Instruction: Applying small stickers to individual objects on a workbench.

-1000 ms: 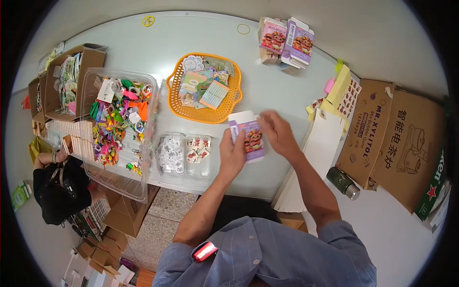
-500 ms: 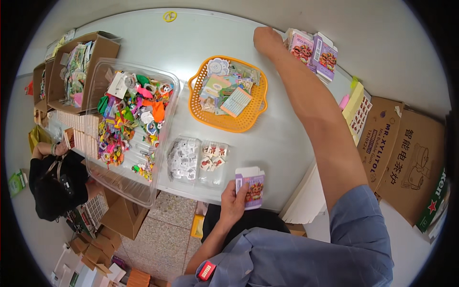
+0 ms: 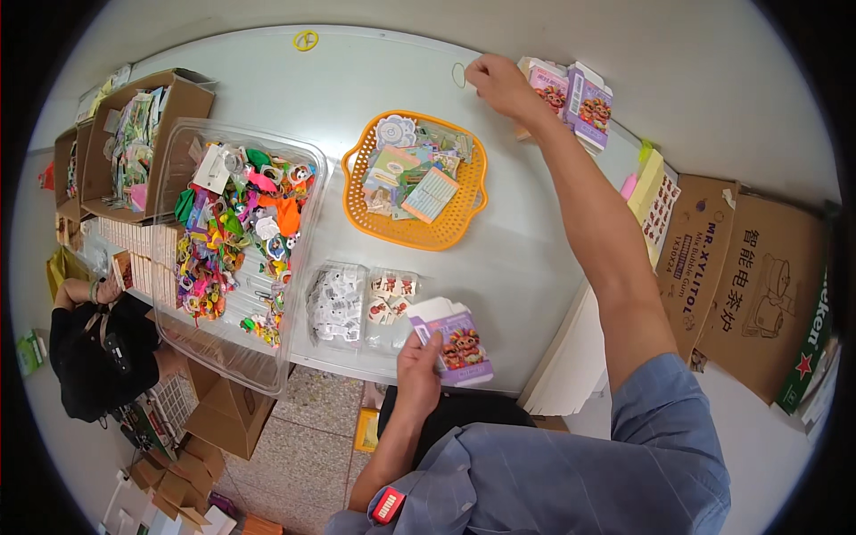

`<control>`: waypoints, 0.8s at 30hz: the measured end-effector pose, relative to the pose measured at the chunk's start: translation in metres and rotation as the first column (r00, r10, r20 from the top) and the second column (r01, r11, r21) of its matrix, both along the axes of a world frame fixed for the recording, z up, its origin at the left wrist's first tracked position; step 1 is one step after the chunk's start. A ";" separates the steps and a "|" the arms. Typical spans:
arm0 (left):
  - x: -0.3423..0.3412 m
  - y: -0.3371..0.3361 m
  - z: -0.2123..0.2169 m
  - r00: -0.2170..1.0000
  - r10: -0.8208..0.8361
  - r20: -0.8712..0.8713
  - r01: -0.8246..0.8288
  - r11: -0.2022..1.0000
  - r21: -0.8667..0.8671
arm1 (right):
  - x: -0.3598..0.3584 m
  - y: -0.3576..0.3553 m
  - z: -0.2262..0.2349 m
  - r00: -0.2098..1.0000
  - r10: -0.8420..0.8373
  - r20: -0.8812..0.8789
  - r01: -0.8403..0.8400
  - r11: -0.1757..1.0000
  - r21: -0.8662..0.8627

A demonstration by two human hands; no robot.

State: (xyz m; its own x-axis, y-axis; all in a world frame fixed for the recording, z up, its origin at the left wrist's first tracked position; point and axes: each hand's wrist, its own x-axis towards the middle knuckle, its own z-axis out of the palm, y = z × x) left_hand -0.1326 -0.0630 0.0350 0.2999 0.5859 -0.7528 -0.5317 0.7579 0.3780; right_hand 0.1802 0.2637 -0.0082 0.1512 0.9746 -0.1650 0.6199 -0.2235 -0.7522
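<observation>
A pale table takes up most of the view; read the clock with its hub on the orange basket. Brown cartons stand between three and four o'clock, beyond the table's side. Next in size is a clear tub of jumbled colourful toys, between eight and nine. The orange basket itself holds loose printed cards and papers. At seven sit two clear trays, side by side, with small white and printed pieces inside. Stacked boxes, pink and purple, stand at two o'clock, near the wall. The purple box is tilted near the front edge at about half past five, its white top flap up (cartoon figures facing the camera). The left hand is clamped on that box's left side, thumb across the front. The right hand reaches to between one and two, fingers curled together. Right by its fingertips is a thin loop; whether they pinch it I cannot tell.
</observation>
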 end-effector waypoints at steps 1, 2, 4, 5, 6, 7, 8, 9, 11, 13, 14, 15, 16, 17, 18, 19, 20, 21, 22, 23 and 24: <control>-0.002 0.008 0.003 1.000 0.001 0.000 -0.001 1.000 0.006 | -0.005 -0.023 0.028 0.988 0.031 -0.154 -0.037 0.999 -0.039; 0.002 0.020 0.008 0.998 0.006 0.064 -0.007 1.000 0.008 | -0.002 -0.051 0.052 0.955 0.045 -0.294 -0.069 0.995 -0.073; 0.006 0.038 0.007 0.982 -0.055 0.180 0.042 0.996 0.074 | 0.011 -0.103 0.084 0.894 0.089 -0.439 -0.151 0.982 -0.109; 0.015 0.050 0.013 0.981 -0.062 0.182 0.048 0.995 0.083 | 0.012 -0.129 0.091 0.856 0.066 -0.513 -0.163 0.976 -0.147; 0.025 0.063 0.022 0.986 -0.044 0.159 0.025 0.992 0.124 | 0.011 -0.156 0.094 0.811 0.034 -0.584 -0.175 0.967 -0.187; 0.035 0.075 0.029 0.990 -0.028 0.140 0.004 0.986 0.168 | 0.008 -0.181 0.101 0.758 0.010 -0.653 -0.192 0.959 -0.207; 0.041 0.083 0.030 0.979 -0.081 0.188 0.040 0.976 0.213 | 0.004 -0.203 0.106 0.695 -0.011 -0.719 -0.214 0.952 -0.221; 0.049 0.088 0.031 0.978 -0.093 0.186 0.051 0.974 0.221 | 0.000 -0.223 0.106 0.617 -0.073 -0.784 -0.190 0.952 -0.238; 0.069 0.094 0.036 0.954 -0.155 0.256 0.102 0.972 0.210 | -0.002 -0.259 0.102 0.420 -0.159 -0.893 -0.113 0.968 -0.225; 0.084 0.092 0.043 0.955 -0.183 0.232 0.136 0.969 0.206 | 0.002 -0.288 0.098 0.301 -0.213 -0.929 0.015 0.976 -0.219; 0.090 0.089 0.043 0.967 -0.183 0.179 0.149 0.971 0.189 | 0.006 -0.297 0.098 0.172 -0.249 -0.953 0.123 0.965 -0.229; 0.094 0.086 0.043 0.974 -0.185 0.127 0.162 0.972 0.170 | 0.012 -0.304 0.102 0.171 -0.246 -0.954 0.142 0.964 -0.223; 0.097 0.083 0.042 0.970 -0.204 0.129 0.180 0.968 0.177 | 0.019 -0.311 0.106 0.126 -0.227 -0.966 0.188 0.961 -0.202; 0.097 0.080 0.039 0.974 -0.209 0.093 0.190 0.965 0.180 | 0.024 -0.317 0.110 0.082 -0.206 -0.975 0.232 0.956 -0.182; 0.099 0.080 0.039 0.976 -0.212 0.057 0.198 0.962 0.186 | 0.031 -0.322 0.111 0.083 -0.201 -0.976 0.247 0.953 -0.176; 0.101 0.080 0.039 0.973 -0.225 0.058 0.210 0.959 0.192 | 0.037 -0.326 0.111 0.039 -0.191 -0.981 0.278 0.945 -0.173; 0.103 0.081 0.039 0.972 -0.227 0.055 0.213 0.958 0.193 | 0.043 -0.328 0.112 -0.005 -0.178 -0.984 0.308 0.936 -0.171; 0.105 0.083 0.040 0.972 -0.230 0.054 0.216 0.957 0.194 | 0.047 -0.330 0.113 -0.004 -0.174 -0.985 0.319 0.933 -0.166; 0.107 0.085 0.041 0.969 -0.240 0.056 0.225 0.954 0.198 | 0.051 -0.331 0.113 -0.033 -0.150 -0.988 0.352 0.924 -0.152; 0.108 0.089 0.041 0.968 -0.245 0.061 0.228 0.952 0.204 | 0.054 -0.332 0.114 -0.061 -0.126 -0.990 0.382 0.913 -0.140; 0.111 0.092 0.043 0.966 -0.248 0.066 0.230 0.950 0.210 | 0.056 -0.330 0.116 -0.061 -0.123 -0.991 0.387 0.912 -0.137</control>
